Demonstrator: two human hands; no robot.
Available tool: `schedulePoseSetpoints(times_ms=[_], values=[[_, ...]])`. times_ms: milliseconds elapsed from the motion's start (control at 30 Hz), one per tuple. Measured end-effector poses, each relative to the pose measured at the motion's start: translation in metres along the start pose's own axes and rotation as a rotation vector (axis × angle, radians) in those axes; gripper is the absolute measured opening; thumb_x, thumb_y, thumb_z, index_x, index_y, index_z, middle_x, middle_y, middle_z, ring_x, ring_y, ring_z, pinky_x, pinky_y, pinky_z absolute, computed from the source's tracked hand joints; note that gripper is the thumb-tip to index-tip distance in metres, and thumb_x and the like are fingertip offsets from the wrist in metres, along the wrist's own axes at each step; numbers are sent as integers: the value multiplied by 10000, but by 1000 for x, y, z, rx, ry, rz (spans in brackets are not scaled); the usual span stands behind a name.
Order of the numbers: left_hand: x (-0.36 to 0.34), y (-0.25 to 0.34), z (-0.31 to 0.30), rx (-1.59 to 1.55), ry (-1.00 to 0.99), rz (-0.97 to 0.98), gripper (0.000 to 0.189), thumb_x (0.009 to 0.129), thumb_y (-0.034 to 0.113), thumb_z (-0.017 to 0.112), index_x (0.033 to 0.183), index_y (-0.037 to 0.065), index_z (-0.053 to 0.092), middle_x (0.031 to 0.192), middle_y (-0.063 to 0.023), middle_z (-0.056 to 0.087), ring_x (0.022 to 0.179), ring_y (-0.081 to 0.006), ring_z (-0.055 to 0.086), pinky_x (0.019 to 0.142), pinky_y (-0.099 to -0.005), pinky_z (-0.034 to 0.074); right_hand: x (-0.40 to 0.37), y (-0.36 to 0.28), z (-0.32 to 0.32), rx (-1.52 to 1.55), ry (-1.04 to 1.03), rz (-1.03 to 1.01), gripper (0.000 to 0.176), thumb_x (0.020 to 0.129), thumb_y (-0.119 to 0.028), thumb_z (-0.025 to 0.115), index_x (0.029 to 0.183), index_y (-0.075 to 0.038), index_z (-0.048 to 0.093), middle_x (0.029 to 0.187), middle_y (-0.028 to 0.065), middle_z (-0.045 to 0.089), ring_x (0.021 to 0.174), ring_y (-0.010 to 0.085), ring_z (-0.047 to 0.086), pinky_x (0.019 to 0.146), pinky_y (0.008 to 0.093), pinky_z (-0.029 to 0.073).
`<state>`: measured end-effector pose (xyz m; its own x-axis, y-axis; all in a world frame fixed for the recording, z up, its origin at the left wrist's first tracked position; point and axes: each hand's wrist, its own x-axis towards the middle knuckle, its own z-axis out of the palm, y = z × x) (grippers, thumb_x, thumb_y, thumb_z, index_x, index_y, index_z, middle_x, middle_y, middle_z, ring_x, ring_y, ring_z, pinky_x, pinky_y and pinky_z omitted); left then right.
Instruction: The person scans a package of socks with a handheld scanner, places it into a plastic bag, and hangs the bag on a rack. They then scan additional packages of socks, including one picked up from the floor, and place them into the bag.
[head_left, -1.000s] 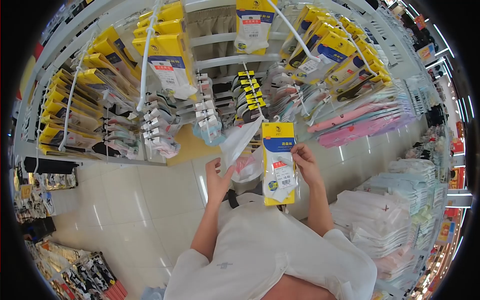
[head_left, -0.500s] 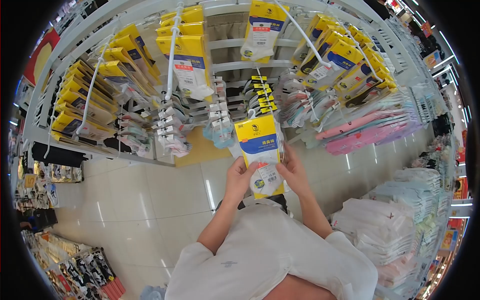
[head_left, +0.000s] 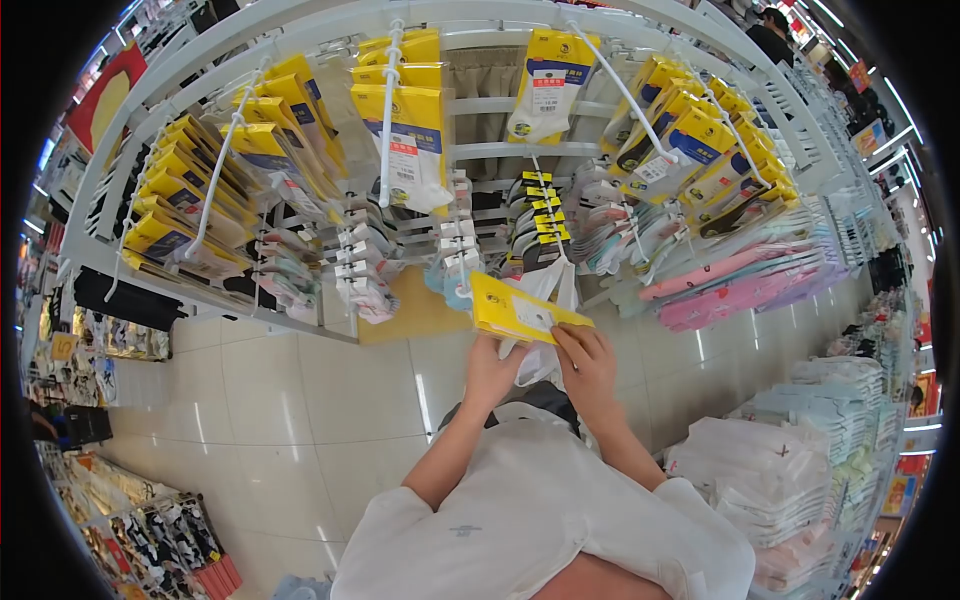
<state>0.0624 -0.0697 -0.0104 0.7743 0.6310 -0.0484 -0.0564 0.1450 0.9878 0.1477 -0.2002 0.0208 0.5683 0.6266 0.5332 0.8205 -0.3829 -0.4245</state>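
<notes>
A yellow sock packet (head_left: 508,309) is held in front of my waist, tilted so that its face is foreshortened. My left hand (head_left: 490,368) grips it from below at the near left side, its fingertips partly hidden under the packet. My right hand (head_left: 588,368) is closed over the right end, fingers bent across the top. White material (head_left: 538,362) hangs below the packet between my hands. Just beyond, a hook strip of socks with black and yellow tags (head_left: 540,215) hangs from the rack.
A white metal rack (head_left: 490,150) curves ahead, carrying yellow sock packets (head_left: 405,140) on prongs. Pink packs (head_left: 730,290) hang at its right. Stacked clear-wrapped garments (head_left: 750,460) stand at my right. Tiled floor (head_left: 270,420) lies to the left. A person (head_left: 770,38) is far off, upper right.
The packet has been tipped from facing me to a flatter, slanted angle. My right hand has shifted from its side edge onto its top. The rack sits slightly lower and further right in view.
</notes>
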Motion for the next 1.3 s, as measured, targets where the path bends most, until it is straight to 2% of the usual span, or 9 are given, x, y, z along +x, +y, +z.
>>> schedulePoseSetpoints(times_ms=[133,233,333,433,533,667,900,1100,1300], values=[[-2,14,-8,-331,-73,-219,334,782,-40,627,1103,-43,534,1062,-126,621,980,-189,597,854,-304,463,-4,-5,0,-74,37,-64,354,666,-1,694,1011,-73,665,1005,46,632,942,240,564,804,351,450],[0,1,-10,-468,-53,-223,459,733,-112,605,1167,-16,492,1121,-111,590,1022,-197,584,872,-322,465,-5,-7,-1,-65,61,-67,362,654,8,696,1007,-68,669,1024,49,630,954,245,559,803,356,450],[2,-10,-11,-498,-41,-118,377,783,-46,628,1142,-24,516,1094,-113,609,975,-174,596,831,-298,473,-3,-10,-3,-58,67,-66,353,660,16,692,1003,-65,671,1020,54,633,947,237,564,802,352,451],[8,-12,-15,-369,-10,-106,479,808,-13,624,1252,-6,443,1203,-118,549,1083,-194,549,892,-313,452,0,-7,-5,-12,102,-64,345,670,30,689,1003,-60,671,979,73,639,897,259,579,788,358,452],[17,10,-11,-443,-25,-22,575,831,10,616,1341,13,352,1304,-120,466,1187,-215,476,964,-332,412,-7,3,-4,191,25,313,291,743,28,666,1024,-44,658,962,86,654,860,228,612,781,333,466],[19,11,-7,-388,-53,-88,474,856,63,617,1284,-16,431,1212,-91,523,1105,-160,506,955,-293,390,-8,17,6,763,77,690,293,830,-11,630,1119,-1,586,986,92,661,878,149,614,774,277,477],[16,11,3,-180,-46,-192,171,859,83,643,983,-34,631,870,-58,662,775,-80,586,713,-221,447,-1,22,1,996,-87,817,383,844,-9,621,1206,34,502,1032,104,639,931,125,598,813,252,471],[21,6,0,-151,-49,-235,190,852,60,643,1010,-45,624,928,-72,662,830,-90,591,739,-224,452,-6,37,16,1003,-32,853,368,847,4,600,1203,25,509,1015,67,614,942,115,575,838,245,455],[32,17,1,-212,-96,-99,247,903,131,579,1099,-19,580,1060,-105,621,955,-185,606,815,-290,476,31,70,19,1029,128,787,298,880,-36,561,1172,10,527,1018,38,602,942,99,554,833,235,425]])
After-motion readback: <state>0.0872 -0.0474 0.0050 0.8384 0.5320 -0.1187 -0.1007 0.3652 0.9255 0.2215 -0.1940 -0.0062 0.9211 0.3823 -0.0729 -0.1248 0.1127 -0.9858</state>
